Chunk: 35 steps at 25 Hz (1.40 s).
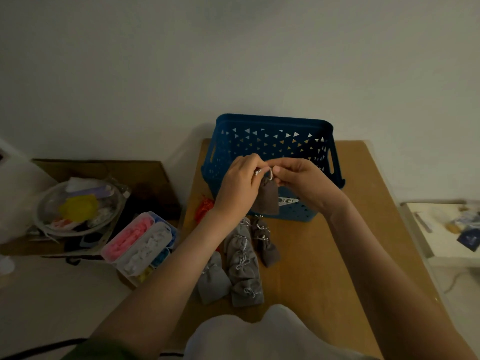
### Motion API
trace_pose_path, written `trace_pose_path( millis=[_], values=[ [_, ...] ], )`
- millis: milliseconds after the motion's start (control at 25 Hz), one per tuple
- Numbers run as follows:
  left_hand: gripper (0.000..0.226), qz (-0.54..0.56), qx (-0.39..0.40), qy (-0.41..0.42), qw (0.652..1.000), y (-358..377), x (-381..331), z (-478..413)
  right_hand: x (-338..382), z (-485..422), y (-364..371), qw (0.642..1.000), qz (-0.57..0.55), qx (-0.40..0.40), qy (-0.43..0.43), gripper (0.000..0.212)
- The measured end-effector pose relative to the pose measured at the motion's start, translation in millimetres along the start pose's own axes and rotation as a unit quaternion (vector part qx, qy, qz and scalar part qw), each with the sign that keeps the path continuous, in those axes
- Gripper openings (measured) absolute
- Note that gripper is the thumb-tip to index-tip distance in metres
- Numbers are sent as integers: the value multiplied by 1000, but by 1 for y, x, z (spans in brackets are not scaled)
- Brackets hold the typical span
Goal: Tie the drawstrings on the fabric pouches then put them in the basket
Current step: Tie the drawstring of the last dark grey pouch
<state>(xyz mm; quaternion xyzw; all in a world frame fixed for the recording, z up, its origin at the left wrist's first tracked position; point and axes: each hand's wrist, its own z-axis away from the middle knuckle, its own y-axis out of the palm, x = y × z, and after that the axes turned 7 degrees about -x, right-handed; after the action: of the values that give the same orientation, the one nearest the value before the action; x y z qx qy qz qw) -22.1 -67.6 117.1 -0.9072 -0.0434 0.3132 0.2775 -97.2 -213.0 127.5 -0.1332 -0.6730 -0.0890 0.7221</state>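
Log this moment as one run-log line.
step: tying; left hand: pinches drawstring; right hand: pinches drawstring; brown pouch: hanging before blue basket; other pouches: on table

This seems to be a room in a home, dimly lit. A small wooden counter (337, 255) stands against a plain white wall (233, 61). On it stands a blue plastic basket (272, 121). Beside the counter, on the pale floor (52, 307), a cardboard box (145, 172) holds a clear bowl (46, 201) of mixed household bits, near a plastic organiser (110, 249).
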Motion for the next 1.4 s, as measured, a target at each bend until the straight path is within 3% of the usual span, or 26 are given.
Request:
trace_pose_path(
  millis=[120,280,480,720,1000,1240,1400],
  values=[
    [10,12,8,-41,999,0,-3,0,0,-1,-2,994,84,-65,-10,23],
    [7,4,-55,-144,988,-8,8,-4,-6,-1,-20,988,52,-143,16,30],
    [13,37,69,-245,966,-11,9,-9,0,1,-23,989,32,-141,38,25],
    [10,132,114,-231,957,-11,-13,-15,7,7,1,996,91,-22,-10,18],
    [9,218,49,-259,940,-8,-16,-22,8,7,1,999,37,-15,18,14],
    [4,90,-16,-139,986,0,-13,-19,9,7,7,1000,-2,-17,15,9],
    [8,59,-22,-97,993,3,-6,-13,7,7,14,997,-50,-60,-28,10]
  ],
)
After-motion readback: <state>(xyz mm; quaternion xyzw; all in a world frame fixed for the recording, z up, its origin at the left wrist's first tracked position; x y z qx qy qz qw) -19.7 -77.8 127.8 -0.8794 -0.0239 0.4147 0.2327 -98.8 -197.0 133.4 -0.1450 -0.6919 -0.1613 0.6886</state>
